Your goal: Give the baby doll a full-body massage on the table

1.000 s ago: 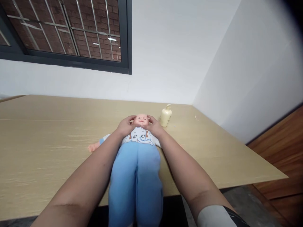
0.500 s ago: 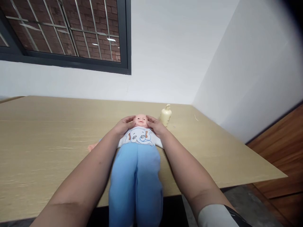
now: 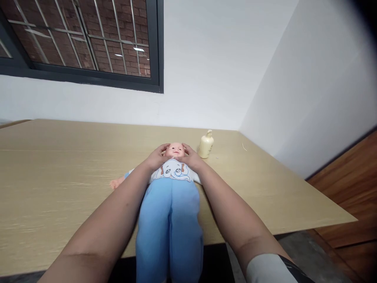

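A baby doll [image 3: 169, 200] lies face up, dressed in blue trousers and a white top with an elephant picture. Its head points to the far side of the table and its legs reach past the near edge. My left hand [image 3: 157, 157] cups the left side of the doll's head. On the other side, my right hand [image 3: 191, 158] mirrors it. Both thumbs rest near the chin and neck, while the fingers curve around the sides of the head. The doll's arm on the left sticks out beyond my forearm; its other hand is hidden.
A cream pump bottle [image 3: 205, 145] stands on the wooden table [image 3: 73, 169], just beyond my right hand. Farther right lies a thin pale strand [image 3: 244, 147]. White walls [image 3: 203, 78] border the table at the back and right, with a barred window [image 3: 156, 47] at upper left.
My thumbs have moved from the doll's cheeks down to its chin and neck. The fingers stay beside the head, and more of the doll's left-side arm shows. The bottle has not moved.
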Available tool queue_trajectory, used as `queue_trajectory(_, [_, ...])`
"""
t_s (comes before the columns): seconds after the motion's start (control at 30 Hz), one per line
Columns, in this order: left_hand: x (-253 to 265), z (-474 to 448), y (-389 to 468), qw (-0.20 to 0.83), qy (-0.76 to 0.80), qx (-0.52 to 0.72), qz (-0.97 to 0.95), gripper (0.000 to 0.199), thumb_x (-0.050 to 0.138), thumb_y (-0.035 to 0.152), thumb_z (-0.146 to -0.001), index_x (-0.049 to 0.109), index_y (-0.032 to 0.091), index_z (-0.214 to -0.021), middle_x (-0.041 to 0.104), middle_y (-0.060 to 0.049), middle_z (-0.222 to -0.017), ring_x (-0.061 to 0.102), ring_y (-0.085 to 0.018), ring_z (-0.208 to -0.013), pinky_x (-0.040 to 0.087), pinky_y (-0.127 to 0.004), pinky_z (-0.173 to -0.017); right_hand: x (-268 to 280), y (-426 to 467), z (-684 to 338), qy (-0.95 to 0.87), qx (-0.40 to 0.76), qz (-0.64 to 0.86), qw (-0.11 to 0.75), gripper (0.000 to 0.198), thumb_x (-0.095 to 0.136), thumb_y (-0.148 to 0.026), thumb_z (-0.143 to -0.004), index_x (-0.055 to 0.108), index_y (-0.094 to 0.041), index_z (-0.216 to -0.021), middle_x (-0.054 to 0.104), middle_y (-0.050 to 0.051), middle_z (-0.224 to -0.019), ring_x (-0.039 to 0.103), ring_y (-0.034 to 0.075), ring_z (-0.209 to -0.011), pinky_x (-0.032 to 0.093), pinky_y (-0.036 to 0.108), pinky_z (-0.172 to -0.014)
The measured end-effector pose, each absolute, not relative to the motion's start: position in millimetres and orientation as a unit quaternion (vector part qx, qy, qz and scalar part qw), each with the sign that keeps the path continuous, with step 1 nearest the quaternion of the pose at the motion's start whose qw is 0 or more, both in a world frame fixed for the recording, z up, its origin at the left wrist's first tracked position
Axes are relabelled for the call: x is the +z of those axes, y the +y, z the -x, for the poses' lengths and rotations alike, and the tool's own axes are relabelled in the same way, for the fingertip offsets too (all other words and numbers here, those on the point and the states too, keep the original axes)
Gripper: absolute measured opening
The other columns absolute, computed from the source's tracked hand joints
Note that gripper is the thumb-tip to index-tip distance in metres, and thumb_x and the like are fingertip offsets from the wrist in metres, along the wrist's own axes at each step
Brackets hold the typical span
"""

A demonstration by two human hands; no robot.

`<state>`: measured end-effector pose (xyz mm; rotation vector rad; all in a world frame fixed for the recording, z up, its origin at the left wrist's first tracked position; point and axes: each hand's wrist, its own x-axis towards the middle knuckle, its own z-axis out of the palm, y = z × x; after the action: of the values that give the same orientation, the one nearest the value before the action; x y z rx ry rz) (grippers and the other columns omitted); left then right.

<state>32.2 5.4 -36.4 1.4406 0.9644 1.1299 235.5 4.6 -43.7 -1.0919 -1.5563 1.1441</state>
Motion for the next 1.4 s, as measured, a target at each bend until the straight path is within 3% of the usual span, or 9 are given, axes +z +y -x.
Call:
queue_trajectory(0.2, [-36.5,-30.4,3.8,0.588,0.37,0.486,-0.53,0.081,0.089,0.023,-0.051,0.058,0.02,-0.126,0.054,-0.016,-0.138,0.064,-0.032,-0.108,0.056,-0.04,-0.081,-52.4,14.3,-238.4,-0.577,0.55,0.372,0.476,0.105,0.087,-0.025,-0.055,0.037,-0.024,-0.147,0.044,0.012,-0.149,0.052,0.03,-0.128,0.045,0.044,-0.104])
queue_trajectory(0.37, [-37.9,-28.3,9.8,0.622,0.365,0.518,-0.459,0.068,0.084,0.01,-0.046,0.067,0.018,-0.112,0.059,-0.015,-0.132,0.069,-0.031,-0.098,0.057,-0.041,-0.079,-51.0,18.5,-237.6,-0.509,0.617,0.343,0.493,0.096,0.078,-0.011,-0.052,0.045,-0.02,-0.141,0.056,0.012,-0.138,0.061,0.03,-0.115,0.051,0.042,-0.097])
queue_trajectory(0.5, [-38.9,-27.2,13.0,0.634,0.353,0.521,-0.451,0.069,0.084,0.01,-0.046,0.066,0.017,-0.112,0.061,-0.016,-0.128,0.068,-0.033,-0.102,0.056,-0.042,-0.083,-46.2,15.7,-235.7,-0.503,0.617,0.353,0.492,0.09,0.072,-0.015,-0.058,0.042,-0.016,-0.143,0.062,0.013,-0.129,0.065,0.029,-0.108,0.052,0.043,-0.095])
queue_trajectory(0.7, [-37.5,-34.2,5.9,0.566,0.405,0.49,-0.524,0.089,0.09,0.022,-0.047,0.056,0.023,-0.13,0.054,-0.016,-0.138,0.063,-0.034,-0.111,0.055,-0.04,-0.082,-39.6,2.9,-232.4,-0.603,0.504,0.435,0.439,0.108,0.082,-0.034,-0.062,0.025,-0.024,-0.153,0.039,0.012,-0.152,0.054,0.03,-0.126,0.044,0.042,-0.106])
queue_trajectory(0.83, [-39.4,-34.1,7.7,0.53,0.423,0.468,-0.567,0.093,0.089,0.031,-0.052,0.05,0.023,-0.135,0.052,-0.016,-0.14,0.061,-0.033,-0.115,0.054,-0.038,-0.085,-36.7,-1.3,-231.5,-0.625,0.481,0.452,0.417,0.114,0.084,-0.042,-0.061,0.021,-0.026,-0.154,0.034,0.011,-0.155,0.051,0.03,-0.13,0.044,0.041,-0.106])
queue_trajectory(1.2, [-34.7,-34.4,3.7,0.517,0.438,0.459,-0.575,0.092,0.088,0.032,-0.052,0.051,0.021,-0.136,0.056,-0.016,-0.135,0.06,-0.033,-0.116,0.052,-0.04,-0.089,-37.0,-0.2,-231.7,-0.609,0.501,0.444,0.427,0.112,0.083,-0.032,-0.06,0.023,-0.025,-0.154,0.037,0.011,-0.154,0.052,0.03,-0.129,0.045,0.041,-0.104])
queue_trajectory(1.4, [-39.0,-34.7,10.5,0.61,0.371,0.488,-0.502,0.086,0.08,0.016,-0.052,0.052,0.017,-0.134,0.061,-0.016,-0.13,0.066,-0.032,-0.106,0.054,-0.04,-0.084,-43.7,8.1,-231.8,-0.557,0.569,0.389,0.463,0.107,0.076,-0.019,-0.057,0.028,-0.021,-0.152,0.045,0.011,-0.149,0.054,0.031,-0.126,0.047,0.043,-0.102])
